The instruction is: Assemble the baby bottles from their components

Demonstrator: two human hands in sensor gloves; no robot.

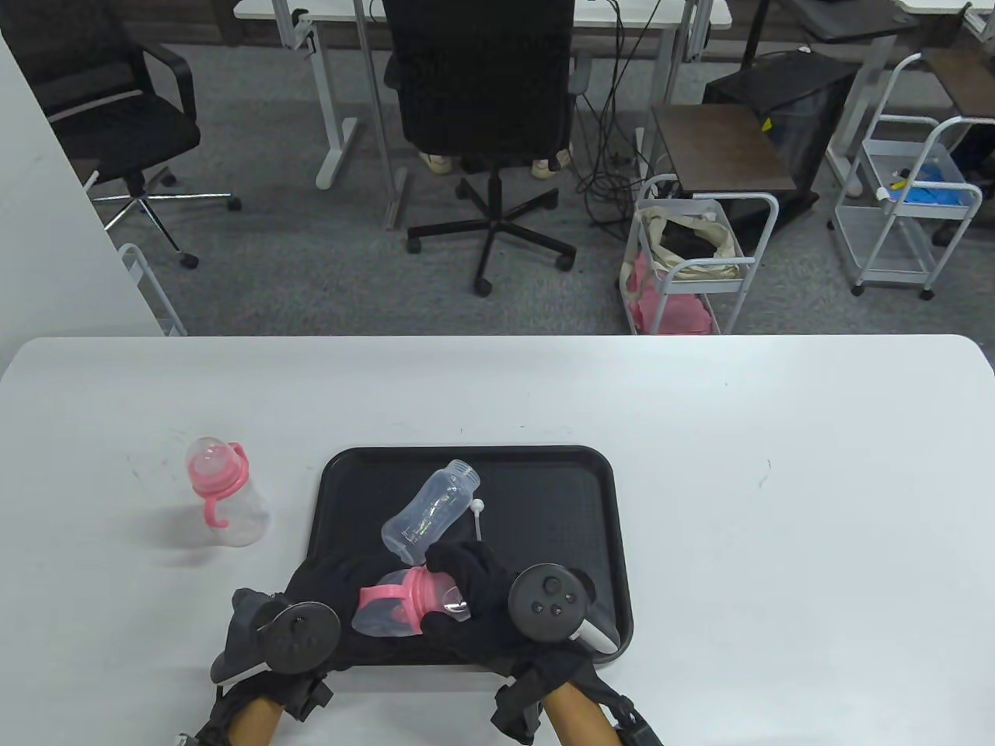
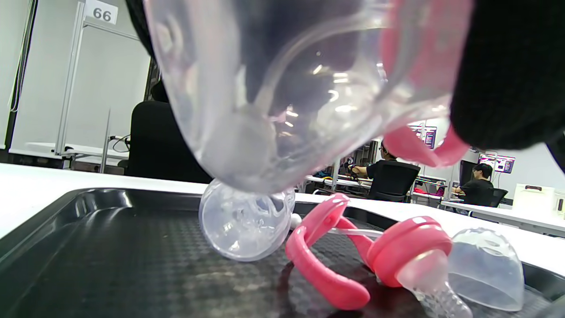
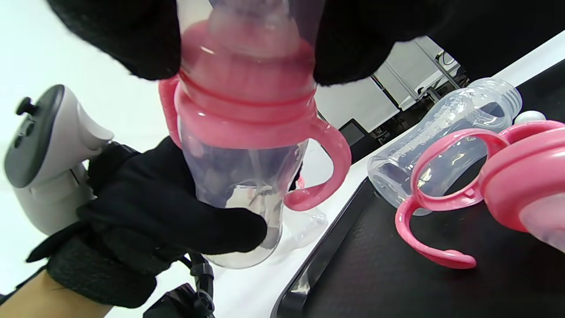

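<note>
L hand grips the bottle body over the tray's near edge, R hand fingers clamped on its pink collar/cap, probably twisting, long axis running L-R between both hands.

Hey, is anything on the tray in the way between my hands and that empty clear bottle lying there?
Nothing visible blocks the empty bottle on the tray. But both hands, left and right, already hold another bottle.

The worktop lies bare right of the tray and along its far edge. The tray's right half is open; a clear bottle and straw block its middle. An assembled bottle stands near the left edge.
</note>
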